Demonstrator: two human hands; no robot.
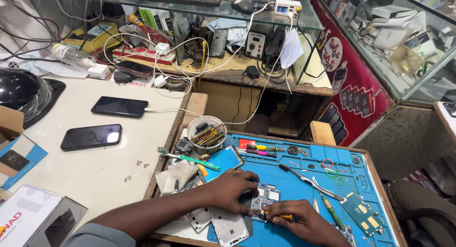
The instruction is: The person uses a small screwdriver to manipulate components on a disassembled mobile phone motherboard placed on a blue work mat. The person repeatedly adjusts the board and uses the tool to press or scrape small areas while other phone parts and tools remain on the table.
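My left hand (232, 187) presses down on an opened phone (263, 199) whose circuit board shows, lying on a blue work mat (304, 180). My right hand (304, 223) grips a small orange-handled screwdriver (278, 217) with its tip on the phone's board. A white phone back cover (230, 228) lies just below my left hand. A blue-screened phone panel (223, 161) lies above my left hand.
On the mat lie tweezers (308, 181), a green circuit board (362, 213), coloured screwdrivers (259, 149) and a green toothbrush (190, 158). A round tub of tools (206, 130) stands behind. Two black phones (91, 136) (119, 106) rest on the white counter at left. A glass display case (394, 33) is at right.
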